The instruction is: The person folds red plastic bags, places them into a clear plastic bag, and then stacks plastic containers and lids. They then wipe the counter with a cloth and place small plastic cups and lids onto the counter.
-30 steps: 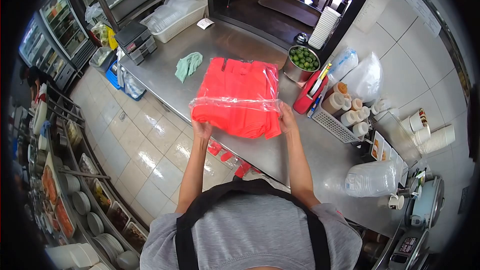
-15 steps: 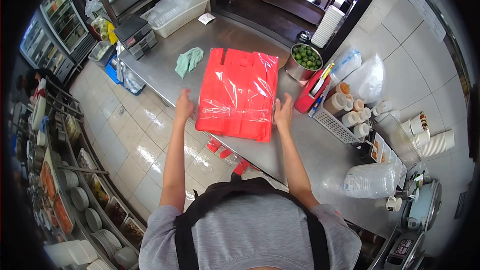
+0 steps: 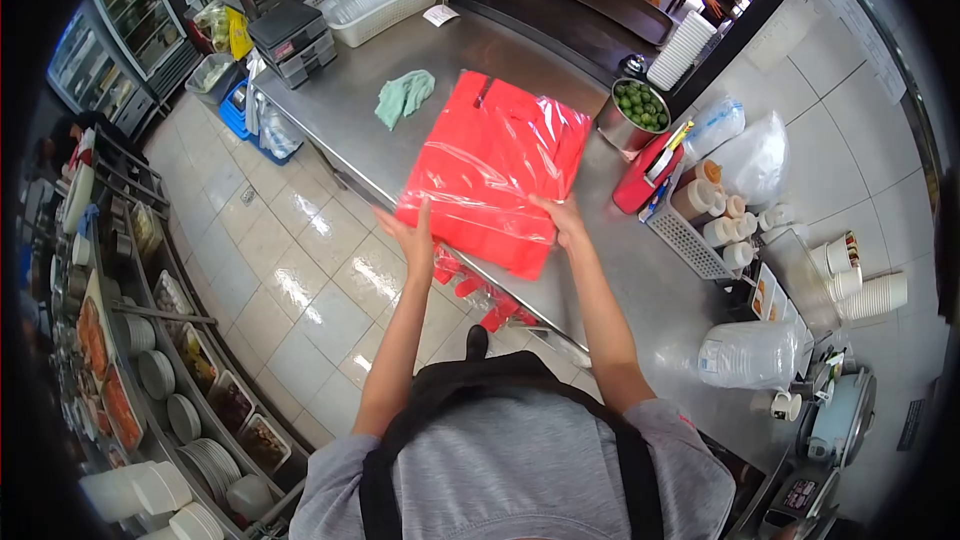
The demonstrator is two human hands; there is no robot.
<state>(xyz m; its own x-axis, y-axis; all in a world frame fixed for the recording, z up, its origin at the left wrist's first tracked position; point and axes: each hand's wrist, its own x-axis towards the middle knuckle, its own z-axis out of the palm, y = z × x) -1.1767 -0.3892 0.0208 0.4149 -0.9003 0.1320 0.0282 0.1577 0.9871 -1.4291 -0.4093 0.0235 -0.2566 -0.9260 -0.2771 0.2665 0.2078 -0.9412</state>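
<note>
A flat pack of folded red bags point(image 3: 505, 155) in shiny clear plastic lies turned at an angle at the front edge of the steel counter point(image 3: 340, 100). My right hand point(image 3: 563, 220) grips its lower right edge, the thumb on top and the other fingers partly hidden. At the lower left corner is my left hand point(image 3: 410, 243). Its thumb reaches over the plastic while the other fingers spread out to the left, apart from the thumb. A crumpled green cloth point(image 3: 405, 97) lies left of the pack.
A metal pot of green limes point(image 3: 640, 107) and a red holder point(image 3: 650, 175) stand right of the pack. Beyond are a basket of bottles point(image 3: 690, 240) and a bag of plastic containers point(image 3: 748, 355). Red items in plastic point(image 3: 485, 295) show below the counter edge.
The pack has turned clockwise on the counter. Both hands have come to its lower edges, the right one now gripping it. The view has shifted slightly.
</note>
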